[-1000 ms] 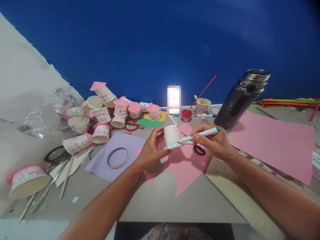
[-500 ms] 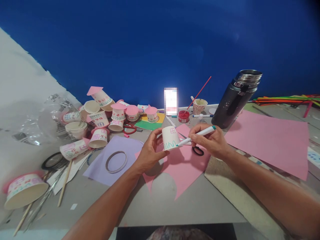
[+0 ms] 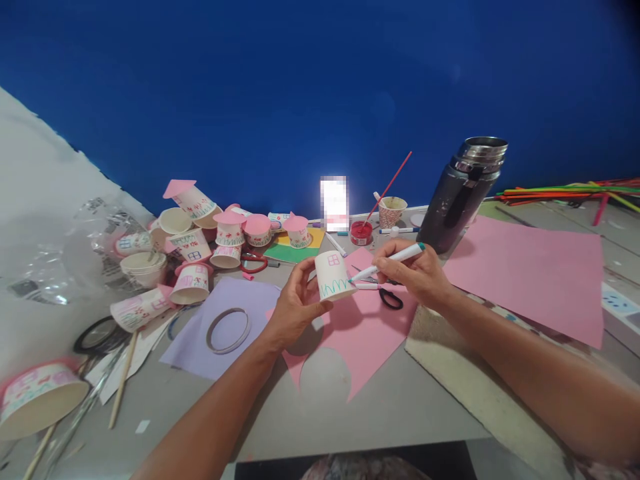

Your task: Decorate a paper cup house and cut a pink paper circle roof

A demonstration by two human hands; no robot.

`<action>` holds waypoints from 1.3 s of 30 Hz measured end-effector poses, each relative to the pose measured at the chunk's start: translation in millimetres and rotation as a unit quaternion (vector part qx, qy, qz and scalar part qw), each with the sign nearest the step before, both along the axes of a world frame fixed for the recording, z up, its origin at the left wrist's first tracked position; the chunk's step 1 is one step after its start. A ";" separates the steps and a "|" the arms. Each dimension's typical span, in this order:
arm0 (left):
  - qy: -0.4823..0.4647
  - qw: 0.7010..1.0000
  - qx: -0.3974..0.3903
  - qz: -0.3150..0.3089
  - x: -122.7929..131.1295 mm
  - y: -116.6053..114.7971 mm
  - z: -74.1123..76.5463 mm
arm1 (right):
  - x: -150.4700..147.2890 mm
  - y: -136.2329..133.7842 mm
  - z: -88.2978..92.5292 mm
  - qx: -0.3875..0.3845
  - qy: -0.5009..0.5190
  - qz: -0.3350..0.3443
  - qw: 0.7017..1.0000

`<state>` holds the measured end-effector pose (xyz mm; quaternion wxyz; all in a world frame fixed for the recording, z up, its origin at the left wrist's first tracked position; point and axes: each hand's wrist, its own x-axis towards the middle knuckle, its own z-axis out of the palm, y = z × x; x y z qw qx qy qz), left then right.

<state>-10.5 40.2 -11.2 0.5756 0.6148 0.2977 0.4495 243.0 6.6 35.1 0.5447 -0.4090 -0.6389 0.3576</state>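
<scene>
My left hand point(image 3: 295, 308) grips a small white paper cup point(image 3: 331, 275), held upside down above a pink paper sheet point(image 3: 367, 330) with round cut-outs. The cup bears a pink window and a teal zigzag line near its rim. My right hand point(image 3: 417, 275) is closed round a white marker with a teal end point(image 3: 387, 261), its tip touching the cup's right side at the zigzag. Black-handled scissors point(image 3: 387, 297) lie on the pink sheet just under my right hand.
Several decorated cups with pink roofs point(image 3: 227, 233) crowd the back left. A tape ring point(image 3: 229, 329) lies on lilac paper point(image 3: 200, 340). A dark steel flask point(image 3: 460, 193), a red paint pot point(image 3: 361, 232), a brush cup point(image 3: 392, 211), a large pink sheet point(image 3: 530, 270) and coloured sticks point(image 3: 570, 193) stand right.
The zigzag line on the cup has grown longer as the marker tip moved along it. My left hand has turned the cup slightly. The view has drifted right.
</scene>
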 end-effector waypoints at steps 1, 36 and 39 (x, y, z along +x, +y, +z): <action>0.001 1.000 0.001 0.001 0.0 -0.1 -0.3 | 0.7 0.5 -0.5 -0.006 0.000 0.006 1.000; 0.044 0.998 0.038 0.010 1.6 -4.9 -0.8 | -2.8 -1.6 0.1 -0.032 0.006 0.046 0.998; 0.043 0.999 0.028 0.016 1.5 -4.0 0.4 | -1.2 1.8 -3.4 -0.052 0.047 0.052 0.996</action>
